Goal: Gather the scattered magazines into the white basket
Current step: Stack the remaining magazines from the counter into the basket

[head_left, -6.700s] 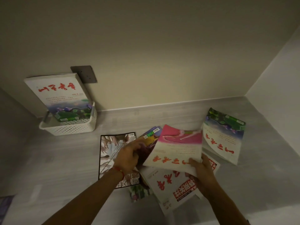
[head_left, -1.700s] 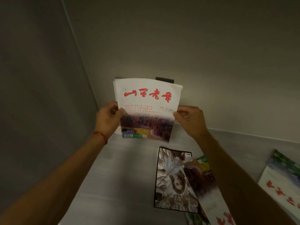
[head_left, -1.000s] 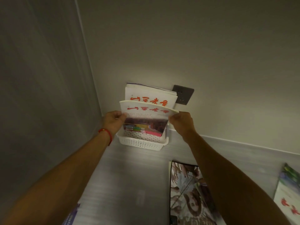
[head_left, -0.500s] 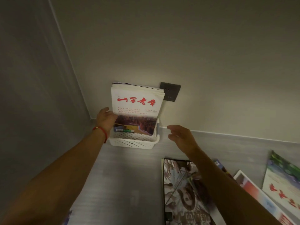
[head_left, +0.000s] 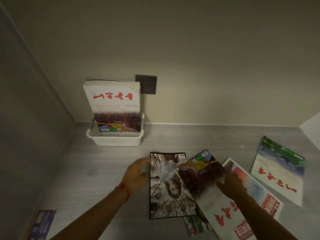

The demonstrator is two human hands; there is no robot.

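The left hand (head_left: 137, 174), fingers spread and blurred, sits at the left edge of the black-bordered magazine (head_left: 168, 186) in the lower centre, while the right hand (head_left: 231, 185) lies open on the overlapping red-titled magazine (head_left: 209, 193). Bare grey floor (head_left: 83, 170) stretches up-left to the white basket (head_left: 115, 140) against the wall, magazines (head_left: 112, 104) upright inside. Another magazine (head_left: 280, 172) lies apart at right.

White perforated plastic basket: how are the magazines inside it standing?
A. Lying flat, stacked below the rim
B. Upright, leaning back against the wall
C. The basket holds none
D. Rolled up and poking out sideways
B: the magazines stand upright in the white perforated plastic basket, rising well above its rim and leaning back against the beige wall.
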